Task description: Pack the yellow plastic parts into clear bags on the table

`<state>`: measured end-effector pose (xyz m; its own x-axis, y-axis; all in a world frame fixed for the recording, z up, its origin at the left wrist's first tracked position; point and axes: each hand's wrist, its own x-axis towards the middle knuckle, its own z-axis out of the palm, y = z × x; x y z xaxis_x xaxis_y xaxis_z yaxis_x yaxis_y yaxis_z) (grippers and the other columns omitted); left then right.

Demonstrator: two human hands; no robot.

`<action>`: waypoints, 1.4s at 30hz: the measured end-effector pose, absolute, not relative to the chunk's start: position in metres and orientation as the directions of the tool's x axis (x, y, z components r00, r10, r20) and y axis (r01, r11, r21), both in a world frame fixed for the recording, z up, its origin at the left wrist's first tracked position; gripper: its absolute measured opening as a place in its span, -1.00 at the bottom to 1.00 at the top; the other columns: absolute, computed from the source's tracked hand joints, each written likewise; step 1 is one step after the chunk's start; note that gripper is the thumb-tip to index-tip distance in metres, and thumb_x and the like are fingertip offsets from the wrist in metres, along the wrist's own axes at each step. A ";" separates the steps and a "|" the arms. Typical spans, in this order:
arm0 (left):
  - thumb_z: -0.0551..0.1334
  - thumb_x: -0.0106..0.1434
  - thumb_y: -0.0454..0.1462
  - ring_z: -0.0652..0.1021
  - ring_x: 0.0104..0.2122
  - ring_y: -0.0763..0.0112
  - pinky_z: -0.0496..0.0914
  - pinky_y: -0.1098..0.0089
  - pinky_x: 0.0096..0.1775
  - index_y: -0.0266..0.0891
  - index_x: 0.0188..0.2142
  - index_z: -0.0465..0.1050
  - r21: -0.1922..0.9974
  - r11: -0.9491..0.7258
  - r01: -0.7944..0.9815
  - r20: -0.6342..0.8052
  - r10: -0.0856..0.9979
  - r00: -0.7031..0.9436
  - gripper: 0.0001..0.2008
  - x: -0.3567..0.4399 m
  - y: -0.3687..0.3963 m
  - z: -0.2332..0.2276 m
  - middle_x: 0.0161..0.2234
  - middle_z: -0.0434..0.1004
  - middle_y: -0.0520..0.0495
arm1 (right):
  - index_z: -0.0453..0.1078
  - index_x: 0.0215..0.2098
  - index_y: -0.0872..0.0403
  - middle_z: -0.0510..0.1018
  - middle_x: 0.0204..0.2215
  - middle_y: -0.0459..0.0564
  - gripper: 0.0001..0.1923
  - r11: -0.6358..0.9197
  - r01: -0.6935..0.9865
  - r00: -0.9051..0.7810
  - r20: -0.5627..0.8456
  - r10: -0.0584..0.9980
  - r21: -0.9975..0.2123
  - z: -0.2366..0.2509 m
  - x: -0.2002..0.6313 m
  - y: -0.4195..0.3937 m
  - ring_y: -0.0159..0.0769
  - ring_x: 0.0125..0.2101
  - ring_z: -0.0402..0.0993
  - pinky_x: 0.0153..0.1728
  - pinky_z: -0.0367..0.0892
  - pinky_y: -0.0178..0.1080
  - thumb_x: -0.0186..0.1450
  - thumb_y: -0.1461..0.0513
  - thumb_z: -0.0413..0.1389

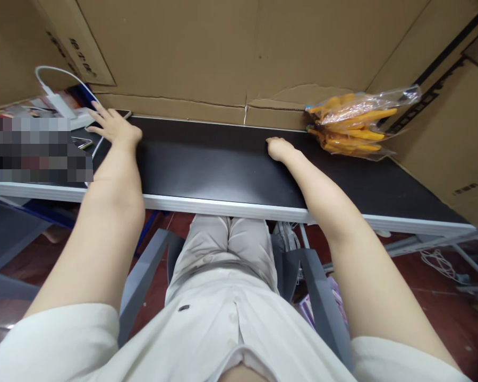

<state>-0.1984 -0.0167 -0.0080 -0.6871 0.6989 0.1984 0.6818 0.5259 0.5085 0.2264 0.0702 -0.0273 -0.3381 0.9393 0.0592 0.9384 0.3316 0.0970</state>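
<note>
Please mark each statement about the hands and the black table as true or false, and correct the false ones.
1. The left hand lies open near a phone at the table's far left. True.
2. The right hand holds the plastic bag. False: it rests curled on the black table, apart from the bag.
3. The bag holds orange-yellow items. True.
4. The bag lies at the table's left end. False: it is at the far right, against the cardboard.

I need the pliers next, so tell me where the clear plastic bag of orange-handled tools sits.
The clear plastic bag of orange-handled tools lies at the black tabletop's far right, against the cardboard wall, beyond the right hand.
</note>
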 end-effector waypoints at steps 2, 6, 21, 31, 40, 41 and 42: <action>0.31 0.20 -0.24 -0.33 0.65 -0.09 -0.28 -0.39 0.54 -0.50 0.60 -0.16 0.504 0.553 0.664 0.185 0.681 -0.708 0.09 -0.217 -0.027 -0.011 0.69 -0.57 -0.33 | 0.42 0.45 0.37 0.52 0.36 0.49 -0.35 0.289 0.938 -0.295 0.006 0.955 0.189 -0.019 0.217 0.059 0.17 0.39 0.50 0.36 0.44 0.06 0.49 0.47 -0.19; 0.27 0.18 -0.02 -0.41 0.65 -0.04 -0.28 -0.39 0.54 -0.40 0.62 -0.17 0.526 0.554 0.645 0.196 0.660 -0.726 0.15 -0.235 -0.042 -0.016 0.69 -0.61 -0.20 | 0.50 0.38 0.30 0.60 0.29 0.43 -0.38 0.321 0.914 -0.339 0.033 0.940 0.250 -0.011 0.209 0.041 0.16 0.32 0.57 0.29 0.49 0.02 0.52 0.45 -0.20; 0.20 0.11 0.27 -0.46 0.64 -0.11 -0.18 -0.47 0.54 -0.43 0.66 -0.20 0.527 0.565 0.635 0.110 0.696 -0.710 0.34 -0.255 -0.051 -0.018 0.69 -0.65 -0.02 | 0.49 0.37 0.32 0.58 0.32 0.38 -0.42 0.350 0.916 -0.373 0.092 0.923 0.195 -0.019 0.222 0.041 0.18 0.31 0.54 0.28 0.48 0.03 0.55 0.36 -0.18; 0.20 0.25 0.12 -0.33 0.65 -0.15 -0.17 -0.40 0.57 -0.39 0.65 -0.15 0.541 0.545 0.641 0.148 0.688 -0.710 0.15 -0.246 -0.054 -0.014 0.70 -0.57 -0.03 | 0.48 0.39 0.34 0.55 0.34 0.40 -0.42 0.356 0.919 -0.372 0.078 0.925 0.171 -0.018 0.223 0.042 0.21 0.32 0.54 0.31 0.46 0.06 0.58 0.33 -0.18; 0.17 0.50 -0.38 0.32 0.53 0.14 0.18 0.19 0.54 -0.51 0.44 0.35 0.427 0.275 0.861 0.406 0.793 -0.455 -0.44 -0.214 -0.002 -0.003 0.54 0.31 -0.28 | 0.46 0.43 0.32 0.51 0.40 0.37 -0.42 0.401 0.911 -0.409 0.083 0.909 0.097 -0.023 0.231 0.052 0.13 0.40 0.47 0.43 0.37 0.04 0.56 0.33 -0.11; 0.15 0.51 -0.41 0.42 0.47 0.15 0.23 0.20 0.52 -0.48 0.40 0.44 0.429 0.264 0.864 0.378 0.816 -0.437 -0.49 -0.205 0.006 -0.001 0.46 0.46 -0.23 | 0.45 0.45 0.31 0.50 0.41 0.35 -0.41 0.407 0.910 -0.413 0.081 0.907 0.079 -0.023 0.233 0.053 0.12 0.41 0.46 0.44 0.36 0.03 0.56 0.33 -0.10; 0.14 0.53 -0.41 0.49 0.41 0.17 0.26 0.24 0.49 -0.48 0.33 0.52 0.422 0.219 0.879 0.353 0.854 -0.382 -0.55 -0.194 0.013 0.001 0.38 0.58 -0.20 | 0.45 0.46 0.28 0.49 0.42 0.33 -0.41 0.413 0.908 -0.417 0.076 0.906 0.064 -0.023 0.235 0.055 0.09 0.43 0.45 0.45 0.36 0.02 0.56 0.33 -0.09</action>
